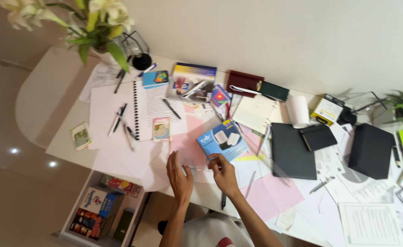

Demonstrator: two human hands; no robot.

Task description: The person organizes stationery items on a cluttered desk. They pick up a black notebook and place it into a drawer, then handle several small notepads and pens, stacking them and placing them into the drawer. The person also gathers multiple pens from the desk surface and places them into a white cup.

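Slim pen (197, 168) level between both hands

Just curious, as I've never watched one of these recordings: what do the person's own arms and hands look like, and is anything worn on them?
Both forearms are bare: left hand and right hand show no sleeves, gloves or watch.

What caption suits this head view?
Two hands, left and right, pinch a pen above a paper-strewn desk.
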